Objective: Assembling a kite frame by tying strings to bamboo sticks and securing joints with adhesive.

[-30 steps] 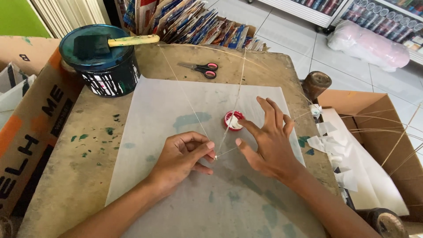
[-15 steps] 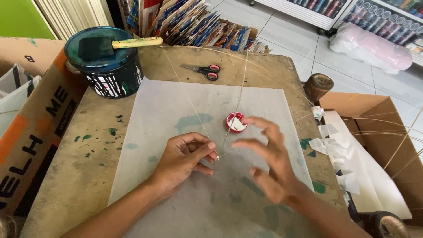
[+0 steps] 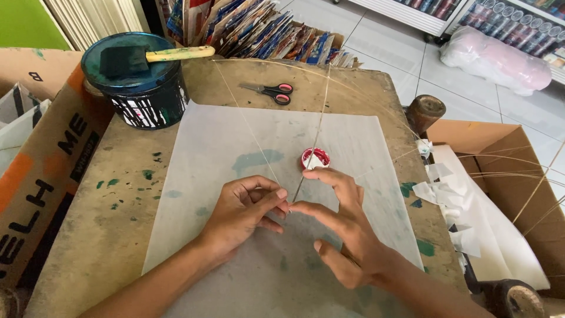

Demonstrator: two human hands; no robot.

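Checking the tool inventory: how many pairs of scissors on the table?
1: the scissors lie at the table's far edge, beyond the paper sheet, right of the paint can. Others may be hidden off-frame.

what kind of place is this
Likely a small craft workshop, perhaps for kites. Both hands, left and right, pinch thin sticks over translucent paper on a paint-stained table, beside a paint can and scissors.

left hand (image 3: 244, 209) and right hand (image 3: 344, 227) pinching thin sticks (image 3: 312, 147) together over white paper (image 3: 235, 147). small red cap (image 3: 315, 158) just beyond fingertips. scissors (image 3: 271, 92) near far edge.
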